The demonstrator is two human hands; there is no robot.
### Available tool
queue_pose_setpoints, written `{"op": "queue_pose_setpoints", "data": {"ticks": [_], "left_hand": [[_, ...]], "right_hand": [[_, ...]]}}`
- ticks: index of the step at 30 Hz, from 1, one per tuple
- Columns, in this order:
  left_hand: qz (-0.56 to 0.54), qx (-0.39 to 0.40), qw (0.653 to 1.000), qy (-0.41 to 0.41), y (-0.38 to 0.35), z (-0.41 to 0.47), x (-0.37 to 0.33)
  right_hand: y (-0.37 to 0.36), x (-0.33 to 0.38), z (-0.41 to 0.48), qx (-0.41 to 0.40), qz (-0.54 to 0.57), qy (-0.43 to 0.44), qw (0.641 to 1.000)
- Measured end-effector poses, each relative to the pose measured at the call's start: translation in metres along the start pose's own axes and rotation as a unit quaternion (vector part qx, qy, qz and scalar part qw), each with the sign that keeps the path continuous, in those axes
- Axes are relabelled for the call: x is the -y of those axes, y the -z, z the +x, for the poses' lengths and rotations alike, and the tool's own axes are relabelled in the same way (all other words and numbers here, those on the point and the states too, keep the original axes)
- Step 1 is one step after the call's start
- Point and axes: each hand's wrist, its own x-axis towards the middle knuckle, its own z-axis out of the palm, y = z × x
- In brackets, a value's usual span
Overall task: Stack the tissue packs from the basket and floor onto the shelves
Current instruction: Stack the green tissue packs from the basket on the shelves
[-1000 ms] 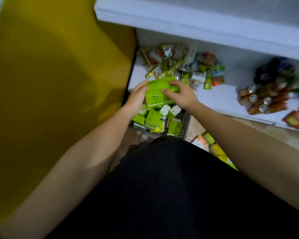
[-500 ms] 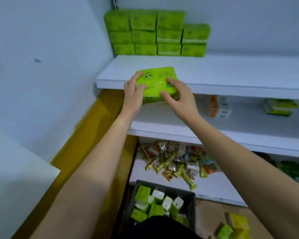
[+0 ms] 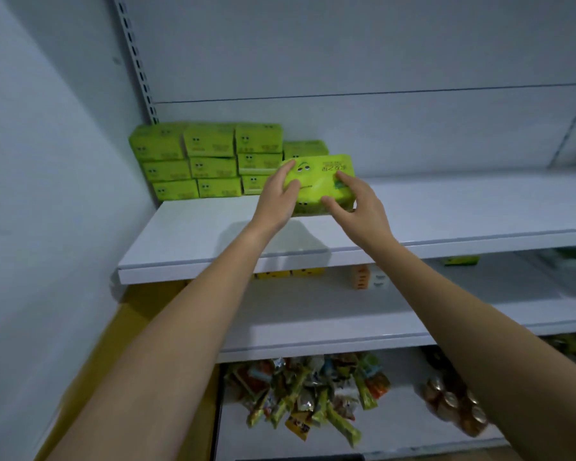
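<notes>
A green tissue pack (image 3: 316, 183) is held over the top shelf (image 3: 463, 211), just right of the stack of green packs (image 3: 210, 161). The left hand (image 3: 278, 197) has its grip wrapped on the pack's left end, and the right hand (image 3: 358, 202) grips the right end. The stack sits far left, against the wall (image 3: 47, 194). The shelf is bare to the right and along its near edge. Below, the middle shelf (image 3: 313, 317) has yellow packs (image 3: 288, 272) and a small box (image 3: 368, 277). The bottom shelf (image 3: 399, 434) has snack packets (image 3: 306, 394) and cans (image 3: 453, 404).
</notes>
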Motion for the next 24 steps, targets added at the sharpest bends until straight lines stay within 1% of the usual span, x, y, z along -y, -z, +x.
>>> {"op": "queue_pose_setpoints", "data": {"ticks": [2, 6, 9, 12, 17, 20, 22, 24], "left_hand": [[-0.002, -0.004, 1.000, -0.009, -0.008, 0.014, 0.000], [0.015, -0.036, 0.999, -0.012, -0.022, 0.045, 0.004], [0.062, -0.057, 0.996, -0.009, -0.029, 0.075, 0.008], [0.125, -0.072, 0.990, 0.012, -0.033, 0.112, 0.010], [0.146, -0.038, 0.988, 0.022, -0.042, 0.171, 0.021], [0.165, -0.030, 0.985, 0.024, -0.048, 0.193, 0.029], [0.213, -0.043, 0.976, 0.004, -0.055, 0.198, 0.038], [0.288, -0.085, 0.954, -0.015, -0.059, 0.198, 0.047]], "right_hand": [[0.000, -0.010, 0.014, -0.005, 0.002, 0.001, 1.000], [-0.004, -0.034, 0.048, 0.001, 0.008, 0.009, 1.000], [-0.009, -0.052, 0.085, 0.017, 0.017, 0.023, 0.999], [-0.016, -0.066, 0.129, 0.030, 0.026, 0.031, 0.999], [-0.034, -0.090, 0.197, 0.036, 0.023, 0.027, 0.999], [-0.045, -0.101, 0.225, 0.040, 0.017, 0.016, 0.999], [-0.052, -0.107, 0.237, 0.043, 0.018, 0.002, 0.999], [-0.058, -0.111, 0.244, 0.050, 0.014, -0.011, 0.999]]}}
